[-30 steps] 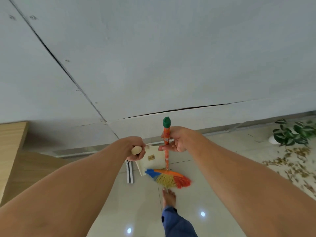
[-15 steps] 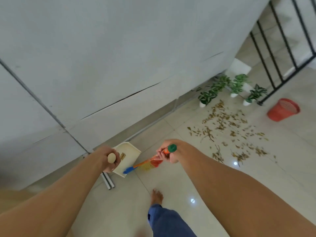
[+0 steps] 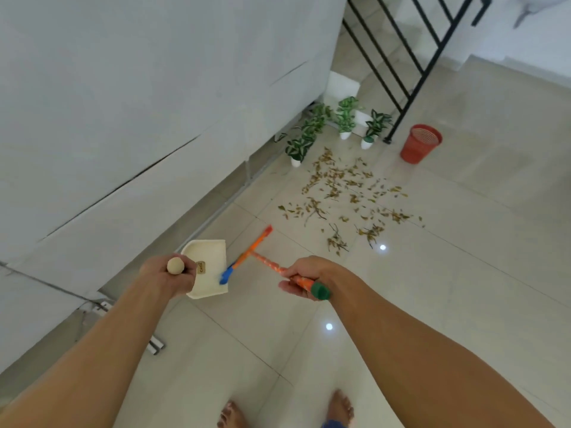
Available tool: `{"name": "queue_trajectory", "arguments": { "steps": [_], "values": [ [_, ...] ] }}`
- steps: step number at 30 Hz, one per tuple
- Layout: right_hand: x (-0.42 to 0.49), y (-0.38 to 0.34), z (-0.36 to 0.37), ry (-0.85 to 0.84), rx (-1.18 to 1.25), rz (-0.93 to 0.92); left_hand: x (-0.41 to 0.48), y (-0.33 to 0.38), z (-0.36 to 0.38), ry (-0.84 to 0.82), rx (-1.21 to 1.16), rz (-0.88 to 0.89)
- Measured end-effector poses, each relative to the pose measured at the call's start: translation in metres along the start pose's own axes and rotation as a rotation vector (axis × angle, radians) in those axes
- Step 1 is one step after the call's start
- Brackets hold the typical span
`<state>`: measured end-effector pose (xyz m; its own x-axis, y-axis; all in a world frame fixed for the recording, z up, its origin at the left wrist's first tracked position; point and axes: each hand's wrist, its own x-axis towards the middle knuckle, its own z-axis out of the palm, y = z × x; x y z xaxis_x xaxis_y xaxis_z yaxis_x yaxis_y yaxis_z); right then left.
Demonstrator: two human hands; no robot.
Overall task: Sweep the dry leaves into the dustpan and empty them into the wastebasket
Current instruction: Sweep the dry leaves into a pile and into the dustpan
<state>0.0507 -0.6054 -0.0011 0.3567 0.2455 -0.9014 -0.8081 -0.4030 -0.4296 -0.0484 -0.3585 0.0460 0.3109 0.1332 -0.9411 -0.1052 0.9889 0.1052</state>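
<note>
While the left hand (image 3: 168, 274) grips the dustpan (image 3: 207, 253) by its handle, the right hand (image 3: 304, 276) holds the broom (image 3: 270, 264), shaft pointing far-left.

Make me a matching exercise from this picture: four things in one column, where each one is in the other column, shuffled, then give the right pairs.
Things:
1. dustpan
2. broom
3. leaves
4. wastebasket

Places:
a. scattered on the floor
b. held in the right hand
c. standing by the railing foot
d. held in the left hand

Pairs: 1-d, 2-b, 3-a, 4-c.
</note>
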Motion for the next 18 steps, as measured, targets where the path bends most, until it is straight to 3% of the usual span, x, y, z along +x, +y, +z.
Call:
{"name": "queue_trajectory", "arguments": {
  "steps": [4, 8, 18],
  "values": [
    [-0.005, 0.021, -0.066, -0.032, 0.031, 0.087, 0.01, -0.049, 0.015, -0.009, 0.137, -0.034],
    [-0.01, 0.026, -0.144, 0.006, -0.035, 0.06, 0.006, -0.107, 0.033, -0.03, 0.202, 0.003],
    [0.01, -0.003, -0.268, 0.002, -0.126, 0.006, 0.023, -0.227, 0.087, -0.082, -0.075, 0.065]
  ]
}}
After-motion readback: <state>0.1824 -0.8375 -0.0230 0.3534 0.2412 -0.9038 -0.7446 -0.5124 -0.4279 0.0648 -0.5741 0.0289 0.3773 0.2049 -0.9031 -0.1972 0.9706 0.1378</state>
